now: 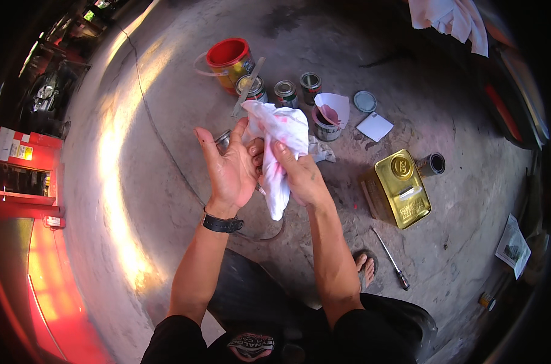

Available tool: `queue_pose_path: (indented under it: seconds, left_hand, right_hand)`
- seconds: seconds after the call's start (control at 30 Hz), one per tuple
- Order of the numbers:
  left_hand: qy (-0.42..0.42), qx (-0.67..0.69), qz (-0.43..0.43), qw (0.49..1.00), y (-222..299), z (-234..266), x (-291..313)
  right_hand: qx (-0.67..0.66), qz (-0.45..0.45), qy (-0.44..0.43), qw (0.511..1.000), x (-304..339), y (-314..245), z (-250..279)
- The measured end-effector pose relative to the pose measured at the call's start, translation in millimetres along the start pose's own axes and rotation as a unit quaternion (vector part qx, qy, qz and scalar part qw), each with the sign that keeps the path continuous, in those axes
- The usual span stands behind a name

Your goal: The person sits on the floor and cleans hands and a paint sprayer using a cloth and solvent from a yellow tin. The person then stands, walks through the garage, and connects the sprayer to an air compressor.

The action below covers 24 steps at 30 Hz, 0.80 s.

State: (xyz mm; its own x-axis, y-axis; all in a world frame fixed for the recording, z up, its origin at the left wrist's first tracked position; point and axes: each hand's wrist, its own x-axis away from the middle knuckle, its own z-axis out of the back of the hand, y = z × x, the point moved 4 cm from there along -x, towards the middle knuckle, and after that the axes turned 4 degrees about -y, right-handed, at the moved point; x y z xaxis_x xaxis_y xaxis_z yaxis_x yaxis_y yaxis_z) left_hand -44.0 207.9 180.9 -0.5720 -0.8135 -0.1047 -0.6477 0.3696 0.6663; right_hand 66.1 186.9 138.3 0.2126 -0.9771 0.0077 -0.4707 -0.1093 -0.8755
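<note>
A white rag with pink-red stains hangs bunched in front of me. My right hand grips it, thumb on top, the other fingers hidden behind the cloth. My left hand is palm up beside it, thumb and index finger stretched apart and the other fingers partly bent against the rag. Reddish smudges mark the left fingertips. A black strap circles my left wrist. Just beyond the rag stand a can with a paper cone in its mouth and several small paint cans.
A red-rimmed bucket stands far off, a flat stick close by. To the right are a gold rectangular tin, an open dark can, a round lid and a screwdriver. A dark hose crosses the concrete floor at left.
</note>
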Motion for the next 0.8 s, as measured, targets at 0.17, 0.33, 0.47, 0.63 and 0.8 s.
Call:
queue_pose_path:
  seconds: [0.17,0.33,0.47,0.63,0.8]
  left_hand:
    - [0.186,-0.229,-0.029,0.955,-7,15,8]
    - [0.167,-0.325,-0.008,0.931,-12,13,15]
    - [0.154,-0.262,-0.045,0.952,7,2,8]
    - [0.172,-0.393,-0.113,0.896,3,-2,2]
    - [0.099,-0.476,-0.178,0.856,-5,-6,5]
  right_hand:
    - [0.291,0.221,0.107,0.924,-11,2,-25]
    - [0.068,-0.028,0.165,0.984,-29,32,7]
    - [-0.146,-0.009,0.077,0.986,-7,20,19]
    - [0.100,0.093,0.027,0.990,6,7,-22]
    - [0.113,0.125,0.194,0.966,-3,12,-37]
